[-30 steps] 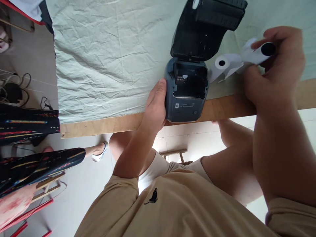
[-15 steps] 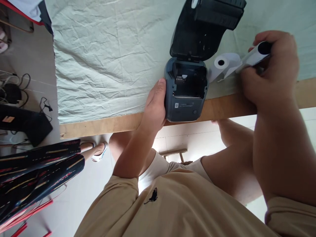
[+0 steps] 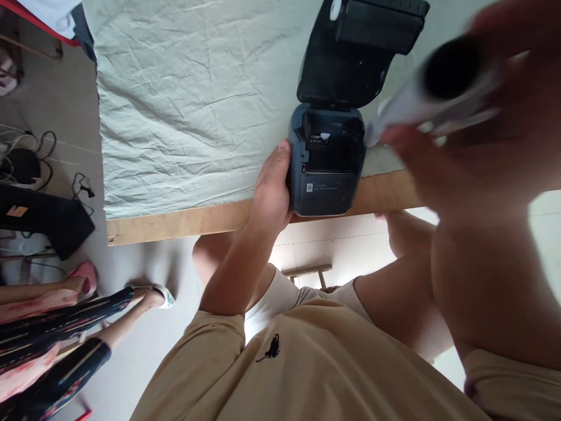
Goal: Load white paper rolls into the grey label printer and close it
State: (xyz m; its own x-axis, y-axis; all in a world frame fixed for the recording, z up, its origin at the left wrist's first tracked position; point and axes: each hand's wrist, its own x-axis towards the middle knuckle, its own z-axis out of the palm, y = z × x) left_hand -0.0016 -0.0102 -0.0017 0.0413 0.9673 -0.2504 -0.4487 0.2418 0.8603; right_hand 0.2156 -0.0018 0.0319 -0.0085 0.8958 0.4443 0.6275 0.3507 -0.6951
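A dark blue-grey label printer point(image 3: 326, 193) stands at the table's front edge with its black lid point(image 3: 346, 58) swung up. Its paper bay is exposed, with a small white patch inside. My left hand point(image 3: 274, 181) grips the printer's left side, thumb on top. To the right, raised close to the camera and smeared by motion, my right hand point(image 3: 477, 146) is closed around a white roll point(image 3: 414, 105) with a large dark hollow end. The smaller paper roll beside the printer is largely covered by the held roll and hand.
A wrinkled pale green cloth point(image 3: 184, 105) covers the table, whose bare wooden edge point(image 3: 184, 225) runs along the front. Cables and a black box point(image 3: 65, 225) are on the left. Another person's legs point(image 3: 127, 324) and a pink shoe point(image 3: 85, 278) show at lower left.
My right hand has lifted the white roll toward the camera. The printer and my left hand have barely shifted. At lower left, the other person's legs have moved, and a pink shoe has appeared.
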